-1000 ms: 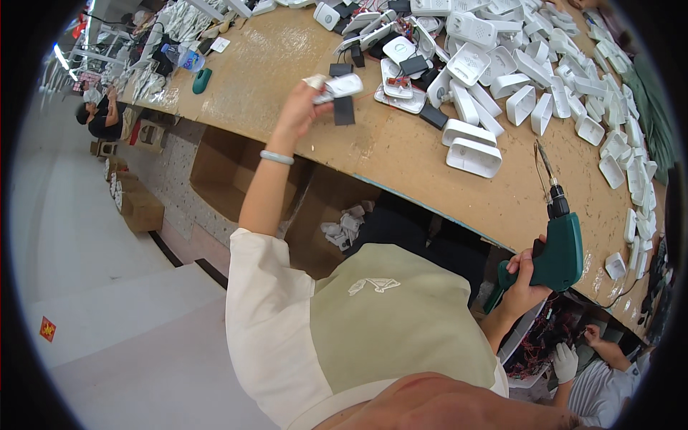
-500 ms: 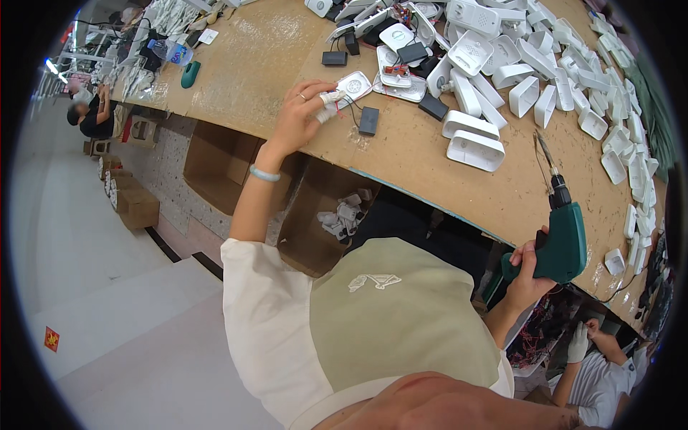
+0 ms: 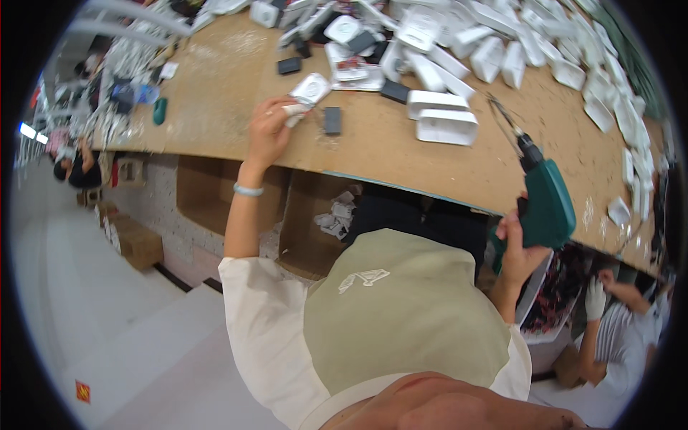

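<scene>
My left hand (image 3: 268, 130), with white finger covers on some fingers, pinches the edge of a small white plastic cover (image 3: 311, 87) over the bench. A dark grey rectangular block (image 3: 332, 120) lies just right of that cover. In my right hand (image 3: 519, 255) is a green pistol-shaped soldering gun (image 3: 549, 202), held by its handle. Its thin metal tip points up and left over the bench, apart from any part. Two white plastic shells (image 3: 446, 127) rest between my hands on the bench.
White shells (image 3: 494, 61) are heaped along the far side of the brown bench (image 3: 222, 107). A green object (image 3: 160, 111) lies at far left. Cardboard boxes (image 3: 304, 244) stand beneath the bench. A co-worker's gloved hand (image 3: 595, 297) shows at lower right.
The view has shifted, so the bench and parts sit lower left or higher in the picture. Both hands keep their holds on the cover and the soldering gun.
</scene>
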The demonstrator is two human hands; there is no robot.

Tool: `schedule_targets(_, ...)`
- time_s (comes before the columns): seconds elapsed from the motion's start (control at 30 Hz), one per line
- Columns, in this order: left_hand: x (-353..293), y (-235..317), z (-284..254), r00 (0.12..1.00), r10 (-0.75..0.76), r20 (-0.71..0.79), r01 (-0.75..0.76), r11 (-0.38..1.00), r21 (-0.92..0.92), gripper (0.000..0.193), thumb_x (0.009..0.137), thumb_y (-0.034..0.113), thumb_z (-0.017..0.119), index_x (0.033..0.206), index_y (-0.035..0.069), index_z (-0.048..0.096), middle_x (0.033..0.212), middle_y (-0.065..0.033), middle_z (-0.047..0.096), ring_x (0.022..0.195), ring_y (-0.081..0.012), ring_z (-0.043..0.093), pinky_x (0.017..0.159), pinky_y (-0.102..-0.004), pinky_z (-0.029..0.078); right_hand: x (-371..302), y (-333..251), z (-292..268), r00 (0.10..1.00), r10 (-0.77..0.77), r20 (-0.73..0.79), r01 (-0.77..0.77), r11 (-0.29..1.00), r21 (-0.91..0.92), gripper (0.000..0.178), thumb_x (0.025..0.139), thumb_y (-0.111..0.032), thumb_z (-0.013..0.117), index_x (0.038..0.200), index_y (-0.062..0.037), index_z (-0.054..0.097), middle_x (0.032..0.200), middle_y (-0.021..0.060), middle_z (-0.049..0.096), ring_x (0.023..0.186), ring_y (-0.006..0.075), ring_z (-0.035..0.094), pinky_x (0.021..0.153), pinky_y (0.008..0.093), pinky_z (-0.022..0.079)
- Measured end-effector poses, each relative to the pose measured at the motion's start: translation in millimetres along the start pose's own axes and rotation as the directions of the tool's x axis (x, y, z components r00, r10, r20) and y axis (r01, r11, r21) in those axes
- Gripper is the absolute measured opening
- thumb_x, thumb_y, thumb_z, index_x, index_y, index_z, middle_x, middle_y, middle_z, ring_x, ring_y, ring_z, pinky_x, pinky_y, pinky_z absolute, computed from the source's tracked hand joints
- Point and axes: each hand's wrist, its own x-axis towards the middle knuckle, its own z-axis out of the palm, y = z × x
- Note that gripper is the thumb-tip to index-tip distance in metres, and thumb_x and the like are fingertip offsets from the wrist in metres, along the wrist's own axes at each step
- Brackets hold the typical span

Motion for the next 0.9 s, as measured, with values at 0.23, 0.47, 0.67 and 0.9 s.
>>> schedule_targets(0.23, 12, 120, 31, 0.865, -0.5, -0.047, 0.467, 0.834, -0.293, 0.017, 0.089, 0.004, 0.07, 0.106, 0.005, 0.073, 0.084, -0.0072, 0.068, 0.07, -0.0159, 0.061, 0.058, -0.0302, 0.048, -17, 7, -8, 0.996, 0.084, 0.015, -0.083, 0.996, -0.037, 0.021, 0.091, 0.004, 0.065, 0.112, 0.0026, 0.062, 0.08, 0.0045, 0.066, 0.061, 0.0078, 0.057, 0.054, 0.0221, 0.046)
schedule_targets(0.47, 31, 198, 90, 0.941, -0.339, 0.009, 0.329, 0.905, -0.271, 0.014, 0.084, 0.006, 0.074, 0.098, 0.004, 0.071, 0.076, -0.0093, 0.065, 0.059, -0.0243, 0.059, 0.061, -0.0333, 0.047, -30, 37, -17, 0.97, 0.18, 0.164, -0.162, 0.979, -0.122, 0.007, 0.085, 0.002, 0.071, 0.092, 0.0021, 0.069, 0.077, 0.0019, 0.069, 0.065, 0.0075, 0.063, 0.061, 0.023, 0.05)
schedule_targets(0.67, 63, 216, 93, 0.971, -0.211, -0.111, 0.228, 0.956, 0.187, 0.015, 0.077, 0.009, 0.074, 0.09, 0.004, 0.068, 0.109, -0.012, 0.062, 0.101, -0.0313, 0.057, 0.086, -0.0449, 0.044, -17, 52, -18, 0.973, 0.069, 0.222, -0.011, 0.967, -0.256, 0.022, 0.081, 0.003, 0.071, 0.102, 0.0023, 0.067, 0.08, 0.0085, 0.067, 0.065, 0.0116, 0.062, 0.064, 0.0241, 0.05)
schedule_targets(0.9, 58, 204, 114, 0.942, -0.328, -0.065, 0.333, 0.94, 0.078, 0.017, 0.076, 0.01, 0.072, 0.091, 0.004, 0.067, 0.124, -0.0121, 0.059, 0.114, -0.0339, 0.05, 0.093, -0.0477, 0.037, -2, 50, -5, 0.936, -0.1, 0.337, 0.204, 0.935, -0.289, 0.03, 0.08, 0.005, 0.071, 0.108, 0.0032, 0.064, 0.084, 0.0116, 0.069, 0.068, 0.0166, 0.066, 0.066, 0.0261, 0.052)
